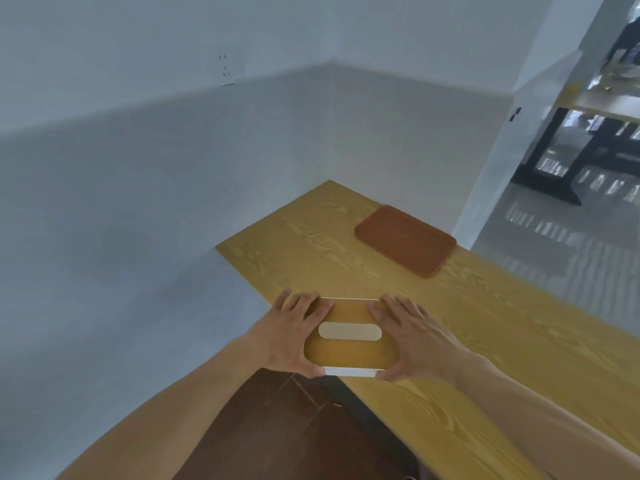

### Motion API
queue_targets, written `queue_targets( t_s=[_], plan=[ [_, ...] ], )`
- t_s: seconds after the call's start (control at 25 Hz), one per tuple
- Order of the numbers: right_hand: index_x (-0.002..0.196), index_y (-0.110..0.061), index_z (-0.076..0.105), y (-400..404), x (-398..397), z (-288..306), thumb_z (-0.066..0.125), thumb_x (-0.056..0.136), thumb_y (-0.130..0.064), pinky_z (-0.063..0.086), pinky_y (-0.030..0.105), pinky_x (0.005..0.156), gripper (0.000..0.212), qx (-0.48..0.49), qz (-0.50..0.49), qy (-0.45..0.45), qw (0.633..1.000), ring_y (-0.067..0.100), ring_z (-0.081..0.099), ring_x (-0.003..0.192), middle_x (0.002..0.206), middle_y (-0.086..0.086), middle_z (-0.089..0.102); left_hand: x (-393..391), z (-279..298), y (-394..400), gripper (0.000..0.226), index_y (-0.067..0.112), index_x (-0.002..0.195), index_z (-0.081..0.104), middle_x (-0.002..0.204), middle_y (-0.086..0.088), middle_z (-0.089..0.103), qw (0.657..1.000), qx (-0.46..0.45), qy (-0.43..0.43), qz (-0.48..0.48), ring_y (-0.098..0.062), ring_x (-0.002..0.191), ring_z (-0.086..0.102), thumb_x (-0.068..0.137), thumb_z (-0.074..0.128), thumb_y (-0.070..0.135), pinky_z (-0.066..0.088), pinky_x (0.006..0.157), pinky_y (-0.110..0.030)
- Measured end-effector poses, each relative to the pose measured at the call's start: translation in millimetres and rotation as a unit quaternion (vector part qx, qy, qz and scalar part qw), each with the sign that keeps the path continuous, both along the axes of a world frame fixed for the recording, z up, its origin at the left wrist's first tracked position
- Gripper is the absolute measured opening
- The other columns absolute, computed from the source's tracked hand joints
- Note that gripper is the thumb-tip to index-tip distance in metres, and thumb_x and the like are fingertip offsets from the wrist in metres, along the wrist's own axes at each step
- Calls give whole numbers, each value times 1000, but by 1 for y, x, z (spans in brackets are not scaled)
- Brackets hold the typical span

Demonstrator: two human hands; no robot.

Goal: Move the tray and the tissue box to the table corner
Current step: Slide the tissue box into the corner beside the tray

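A tissue box (348,355) with a wooden lid and a pale oval slot sits at the near left edge of the yellow wooden table (485,341). My left hand (292,336) grips its left end and my right hand (412,339) grips its right end, fingers over the far side and thumbs on the near side. A flat brown tray (405,240) lies farther back on the table, close to the right wall and short of the far corner. Whether the box is lifted or resting on the table is unclear.
Grey-white walls (173,202) close in the table on the left and at the back, meeting at the far corner. Bare tabletop lies between the box and the tray. Dark brown floor (277,427) shows below the table edge. An opening at the right shows another room.
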State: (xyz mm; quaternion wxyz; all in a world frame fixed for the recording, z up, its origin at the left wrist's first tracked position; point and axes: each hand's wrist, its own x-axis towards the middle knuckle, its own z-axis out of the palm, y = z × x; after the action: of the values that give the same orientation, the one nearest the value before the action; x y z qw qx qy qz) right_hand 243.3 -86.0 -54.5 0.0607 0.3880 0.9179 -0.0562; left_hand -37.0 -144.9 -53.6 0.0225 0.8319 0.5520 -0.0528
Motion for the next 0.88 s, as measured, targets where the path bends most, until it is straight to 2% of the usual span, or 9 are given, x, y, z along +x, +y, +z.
queue_targets(
  t_s=[0.28,0.4,0.6,0.76,0.88],
  plan=[
    [153,-25,5,17,-101,-3,51,60,-87,20,44,116,121,13,83,-2,996,29,10,143,160,10,15,-86,-8,-33,116,28,153,6,155,-7,20,995,0,-27,91,-28,144,18,64,47,89,2,121,-54],
    [153,-26,5,35,-132,-9,50,59,-88,20,43,116,121,11,108,-8,994,29,11,142,159,10,16,-113,-17,-30,117,28,153,7,156,-7,21,993,6,-31,116,-28,143,19,63,47,90,2,121,-53],
    [153,-29,0,82,-179,-25,47,58,-90,13,41,118,122,-6,124,4,992,27,6,145,162,8,10,-155,-27,6,117,28,153,7,156,-7,21,990,-5,-29,141,-28,143,19,62,46,91,4,121,-53],
    [154,-26,4,123,-210,-34,49,60,-87,17,42,117,121,-13,125,8,992,29,11,145,161,10,13,-189,-29,49,117,27,153,9,155,-8,23,991,-19,-18,133,-28,143,22,62,47,90,6,122,-52],
    [154,-27,2,155,-223,-37,49,61,-87,15,42,118,120,-22,115,14,993,28,8,146,162,9,10,-204,-29,89,117,26,152,11,153,-8,25,992,-26,-19,124,-28,141,23,61,50,88,6,121,-51]
  ],
)
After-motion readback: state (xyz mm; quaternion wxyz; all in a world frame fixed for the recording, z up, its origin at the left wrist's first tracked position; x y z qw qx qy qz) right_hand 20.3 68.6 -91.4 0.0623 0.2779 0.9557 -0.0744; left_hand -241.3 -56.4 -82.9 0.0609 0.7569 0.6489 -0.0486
